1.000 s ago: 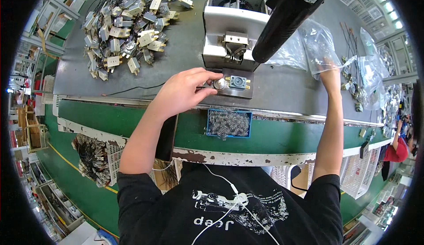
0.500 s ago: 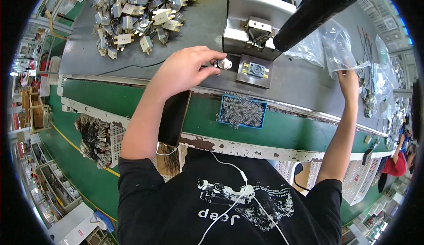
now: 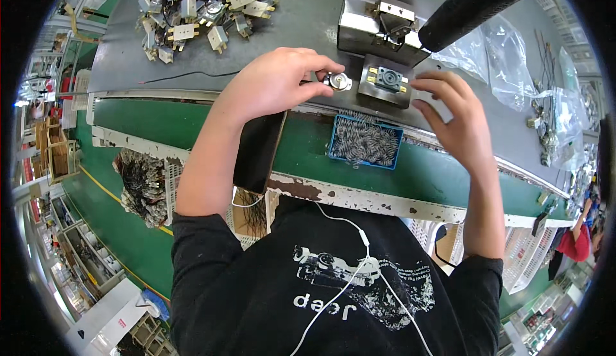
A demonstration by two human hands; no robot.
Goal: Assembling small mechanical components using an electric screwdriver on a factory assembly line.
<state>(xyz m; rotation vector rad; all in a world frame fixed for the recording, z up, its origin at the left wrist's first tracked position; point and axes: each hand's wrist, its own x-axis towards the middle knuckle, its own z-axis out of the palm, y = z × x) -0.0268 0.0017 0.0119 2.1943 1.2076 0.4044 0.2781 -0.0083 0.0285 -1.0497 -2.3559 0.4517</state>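
Observation:
My left hand pinches a small round metal part with a pale centre between thumb and fingers. On the far side of that wrist a thin black wire trails left over the bench; whether it joins the part is hidden. Right of the part, a steel block holds a grey square housing with brass tabs on two sides. My right hand is at the block's right side, thumb and fingers apart, with nothing visible between them.
Behind the block stands a press with a thick black tube. Coil springs fill a blue tray at the bench's near edge. A heap of wired metal switch-like parts lies far left. Clear plastic bags lie right.
My right hand has come left from the plastic bag to beside the steel block. My left hand still holds the round part, now closer to the block. The whole view has shifted slightly.

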